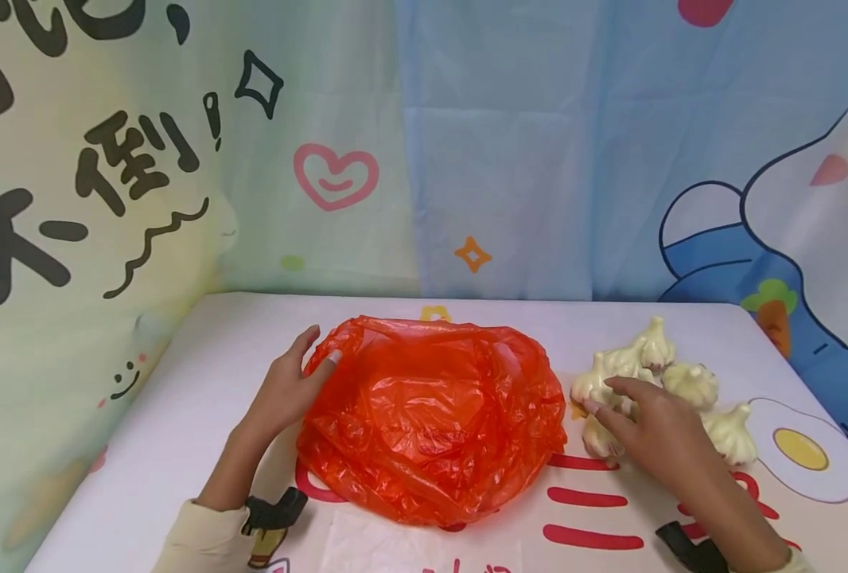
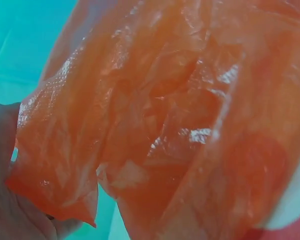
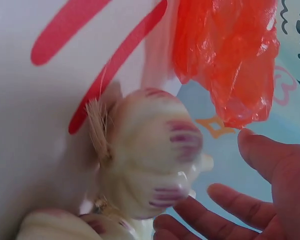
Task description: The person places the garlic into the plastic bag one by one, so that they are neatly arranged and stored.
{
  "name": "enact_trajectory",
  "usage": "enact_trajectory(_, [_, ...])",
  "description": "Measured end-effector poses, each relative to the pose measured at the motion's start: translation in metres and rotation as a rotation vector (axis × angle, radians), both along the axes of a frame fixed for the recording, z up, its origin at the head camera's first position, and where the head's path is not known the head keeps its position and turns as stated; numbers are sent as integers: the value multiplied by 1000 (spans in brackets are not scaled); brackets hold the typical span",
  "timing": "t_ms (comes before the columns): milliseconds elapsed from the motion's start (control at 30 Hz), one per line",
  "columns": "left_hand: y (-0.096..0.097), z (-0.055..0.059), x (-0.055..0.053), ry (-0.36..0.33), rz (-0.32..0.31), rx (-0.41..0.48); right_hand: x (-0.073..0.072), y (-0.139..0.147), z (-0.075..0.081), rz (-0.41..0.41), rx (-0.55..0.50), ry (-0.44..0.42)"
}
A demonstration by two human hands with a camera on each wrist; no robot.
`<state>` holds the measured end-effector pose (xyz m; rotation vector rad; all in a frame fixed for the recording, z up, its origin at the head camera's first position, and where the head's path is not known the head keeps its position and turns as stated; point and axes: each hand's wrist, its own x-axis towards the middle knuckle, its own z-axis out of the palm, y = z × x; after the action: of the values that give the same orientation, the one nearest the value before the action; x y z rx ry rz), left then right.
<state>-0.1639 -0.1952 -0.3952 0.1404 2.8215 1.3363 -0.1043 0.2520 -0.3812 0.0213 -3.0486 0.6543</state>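
Red plastic bag (image 1: pixel 431 406), thin, crinkled, glossy & semi-see-through, sits approx. mid-table, mouth facing up. L hand (image 1: pixel 291 390) pinches its L rim, thumb in front. To R of bag: garlic bulbs (image 1: pixel 690 386), smooth, shiny, cream w/ purple streaks, rounded w/ pointed tops, clustered. R hand (image 1: pixel 663 434) right by them, thumb & fingers spread apart; contact unclear. Under all: white tabletop (image 1: pixel 173 406) w/ prints. Behind: creased fabric backdrop (image 1: pixel 495 159).
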Motion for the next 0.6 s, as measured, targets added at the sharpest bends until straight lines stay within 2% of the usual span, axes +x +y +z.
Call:
enact_trajectory(333, [-3, 2, 0, 7, 49, 101, -1, -4, -8, 13, 28, 27])
enact_trajectory(600, [7, 0, -4, -1, 58, 262, -1, -5, -11, 13, 39, 11])
